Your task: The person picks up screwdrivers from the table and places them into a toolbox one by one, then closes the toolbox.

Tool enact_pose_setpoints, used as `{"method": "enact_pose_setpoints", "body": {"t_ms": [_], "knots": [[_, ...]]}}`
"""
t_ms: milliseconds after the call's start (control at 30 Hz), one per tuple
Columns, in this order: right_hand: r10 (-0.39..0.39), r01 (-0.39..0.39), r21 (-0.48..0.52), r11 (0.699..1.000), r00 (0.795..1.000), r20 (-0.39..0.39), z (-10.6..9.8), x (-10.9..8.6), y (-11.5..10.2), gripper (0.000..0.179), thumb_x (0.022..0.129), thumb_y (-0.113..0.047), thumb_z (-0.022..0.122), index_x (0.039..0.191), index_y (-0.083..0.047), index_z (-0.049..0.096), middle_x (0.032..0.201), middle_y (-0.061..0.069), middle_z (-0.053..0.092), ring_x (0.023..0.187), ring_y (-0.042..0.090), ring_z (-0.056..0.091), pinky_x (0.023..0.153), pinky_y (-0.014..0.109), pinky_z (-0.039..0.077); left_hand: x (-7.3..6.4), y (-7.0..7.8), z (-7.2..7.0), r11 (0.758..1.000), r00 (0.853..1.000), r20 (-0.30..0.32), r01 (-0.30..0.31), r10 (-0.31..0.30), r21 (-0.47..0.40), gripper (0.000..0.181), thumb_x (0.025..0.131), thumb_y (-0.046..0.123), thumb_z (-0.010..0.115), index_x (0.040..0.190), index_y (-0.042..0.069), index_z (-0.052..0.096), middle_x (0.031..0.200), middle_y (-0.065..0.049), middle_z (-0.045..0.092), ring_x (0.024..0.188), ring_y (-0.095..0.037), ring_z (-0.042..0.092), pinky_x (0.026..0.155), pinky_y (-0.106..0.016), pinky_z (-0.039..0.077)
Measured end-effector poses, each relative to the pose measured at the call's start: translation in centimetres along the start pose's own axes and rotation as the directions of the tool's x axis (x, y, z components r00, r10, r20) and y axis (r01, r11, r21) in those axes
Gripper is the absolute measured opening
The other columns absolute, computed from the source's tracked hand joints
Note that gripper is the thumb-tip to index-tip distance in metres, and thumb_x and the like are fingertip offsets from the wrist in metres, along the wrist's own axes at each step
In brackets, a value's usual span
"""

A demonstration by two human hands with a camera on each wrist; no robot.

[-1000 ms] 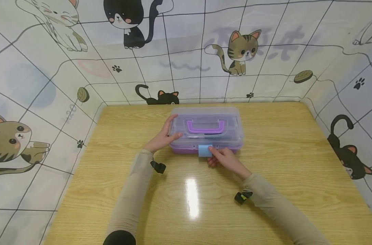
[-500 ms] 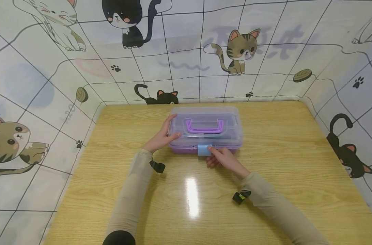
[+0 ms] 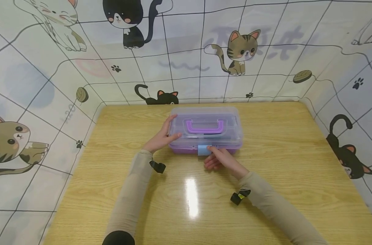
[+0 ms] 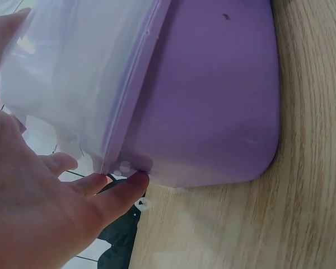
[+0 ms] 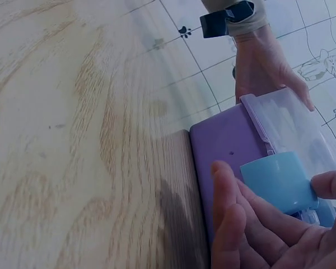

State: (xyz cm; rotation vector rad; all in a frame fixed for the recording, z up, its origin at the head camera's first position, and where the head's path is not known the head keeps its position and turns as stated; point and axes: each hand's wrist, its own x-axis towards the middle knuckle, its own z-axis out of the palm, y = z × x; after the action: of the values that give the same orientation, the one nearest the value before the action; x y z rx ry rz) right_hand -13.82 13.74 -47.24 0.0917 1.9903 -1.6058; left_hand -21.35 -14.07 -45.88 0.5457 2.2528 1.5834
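A box [image 3: 205, 114] with a clear lid [image 3: 235, 119], purple base [image 4: 213, 95] and purple handle [image 3: 205, 131] stands on the table with its lid down. My left hand [image 3: 158, 139] rests against its left end, thumb on the lid and fingers spread along the end wall. A light-blue latch [image 5: 280, 180] sits at the middle of the front. My right hand [image 3: 224, 160] is at this latch, its thumb touching the latch and its other fingers extended in front of the base. Whether the latch is fastened cannot be told. The box's contents are unclear through the cloudy lid.
The box stands near the back edge of a wooden table [image 3: 127, 126]. Behind it and at both sides rise walls [image 3: 186, 51] printed with cats and grid lines. Dark cameras are strapped on both wrists.
My right fingers have straightened and moved slightly left and down below the latch, with the thumb still on it. The left hand and the box have stayed in place.
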Motion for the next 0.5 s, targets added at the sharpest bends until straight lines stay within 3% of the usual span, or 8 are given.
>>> {"method": "enact_pose_setpoints", "body": {"t_ms": [300,500], "knots": [[0.000,-0.007,0.108,0.994,0.998,0.069,-0.04,0.27,0.26,0.070,0.098,-0.049,0.042,0.112,0.016,0.063,0.099,0.023,0.070,0.090,0.031,0.069,0.081,0.038,0.055,-0.16,0.30,0.06,1.000,1.000,0.013,0.000,0.000,0.007,0.077,0.097,0.028,0.060,0.153,0.037,0.008,0.159,-0.001,-0.016,0.144,-0.023,-0.008,0.108,-0.061,0.021],[0.041,-0.065,0.206,0.976,0.992,0.122,-0.02,0.63,0.29,0.068,0.099,-0.044,0.039,0.118,0.019,0.058,0.103,0.024,0.068,0.091,0.027,0.069,0.081,0.034,0.055,-0.19,0.30,0.10,1.000,1.000,0.021,-0.005,0.005,0.006,0.079,0.097,0.025,0.059,0.155,0.029,0.005,0.158,-0.007,-0.019,0.144,-0.029,-0.009,0.107,-0.063,0.021]]}}
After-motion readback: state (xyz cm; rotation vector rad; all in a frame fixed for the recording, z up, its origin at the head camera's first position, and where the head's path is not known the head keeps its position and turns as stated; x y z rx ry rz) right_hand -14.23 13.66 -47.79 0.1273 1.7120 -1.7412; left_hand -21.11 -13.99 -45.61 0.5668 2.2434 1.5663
